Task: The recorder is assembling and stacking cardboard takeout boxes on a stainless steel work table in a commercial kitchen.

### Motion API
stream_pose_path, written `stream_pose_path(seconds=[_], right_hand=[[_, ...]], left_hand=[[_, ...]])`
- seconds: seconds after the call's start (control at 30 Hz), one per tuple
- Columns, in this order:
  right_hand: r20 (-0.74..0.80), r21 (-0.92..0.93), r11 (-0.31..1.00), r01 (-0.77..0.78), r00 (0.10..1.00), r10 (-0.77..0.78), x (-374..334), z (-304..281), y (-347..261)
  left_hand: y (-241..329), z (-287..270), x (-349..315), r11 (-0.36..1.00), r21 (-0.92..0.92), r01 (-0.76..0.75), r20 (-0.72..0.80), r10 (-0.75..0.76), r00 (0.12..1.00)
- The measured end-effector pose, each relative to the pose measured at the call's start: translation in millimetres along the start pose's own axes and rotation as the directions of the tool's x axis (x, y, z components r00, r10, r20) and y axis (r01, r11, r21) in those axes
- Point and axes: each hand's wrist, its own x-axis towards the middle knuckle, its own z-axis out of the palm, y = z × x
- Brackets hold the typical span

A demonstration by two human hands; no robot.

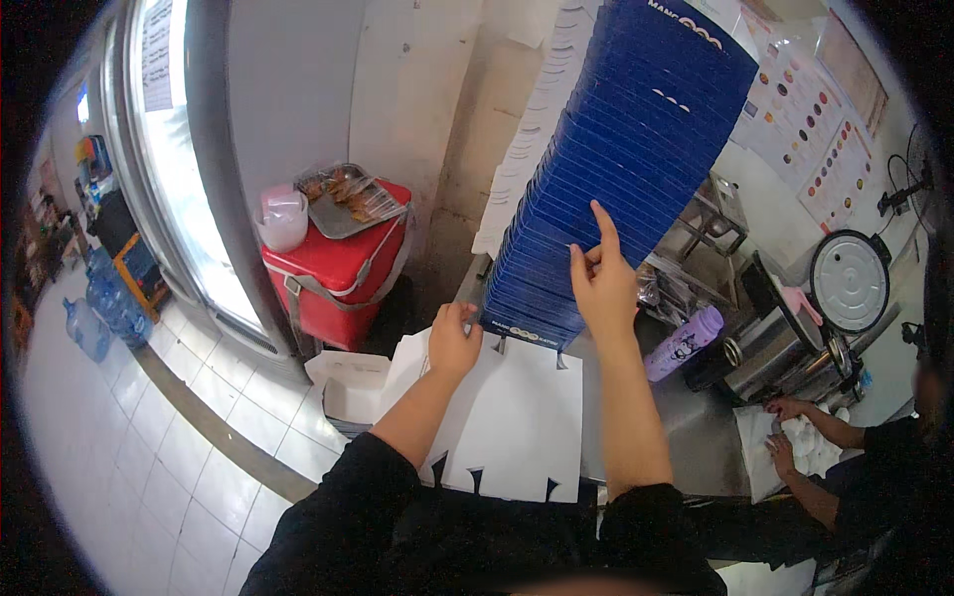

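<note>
A flat white cardboard box blank (pixel 517 427) with cut slots along its near and far edges lies in front of me. At its far left corner, my left hand (pixel 454 340) has its fingers curled over the edge; the fingertips are partly hidden. Behind the blank rises a tall, leaning stack of blue cardboard boxes (pixel 616 149) with white flaps along its left side. My right hand (pixel 604 283) is against the front of this stack, index finger stretched out and the other fingers loosely bent, holding nothing.
Left of the blank sits an opened white carton (pixel 355 385). A red cooler bag (pixel 343 263) carries a foil tray (pixel 348 204) and a white tub (pixel 282 219). On the steel counter (pixel 686 437) stand a purple bottle (pixel 686 343) and steel pots. At right, another person's hands (pixel 785 432) handle white material.
</note>
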Motion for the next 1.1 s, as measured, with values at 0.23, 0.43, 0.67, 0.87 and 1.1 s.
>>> stream_pose_path(seconds=[0.23, 0.43, 0.67, 0.87, 1.1], right_hand=[[0.012, -0.032, 0.996, 0.089, 0.996, -0.088, 12.5, 5.9, -13.0], [0.031, -0.078, 0.997, -0.002, 1.0, 0.005, 9.5, -0.9, -13.7], [-0.034, -0.068, 0.998, -0.014, 0.999, 0.012, 11.3, -7.6, -6.0], [-0.029, -0.061, 0.998, 0.009, 1.0, -0.011, 17.9, -8.4, -13.5], [0.005, -0.083, 0.996, 0.033, 0.999, -0.033, 26.3, -12.6, -18.7]], left_hand=[[-0.5, -0.4, -0.1, 0.999, 0.054, -0.002, -0.008, 0.002, 1.0], [0.0, -0.9, -0.1, 0.999, 0.043, 0.0, 0.0, 0.0, 1.0], [1.8, -2.0, -0.1, 0.998, 0.067, -0.015, 0.002, 0.015, 1.0], [-0.7, -0.8, -0.4, 0.998, 0.057, -0.037, -0.009, 0.037, 0.999], [-2.8, 0.6, 0.3, 0.999, 0.019, -0.031, 0.0, 0.031, 1.0]])
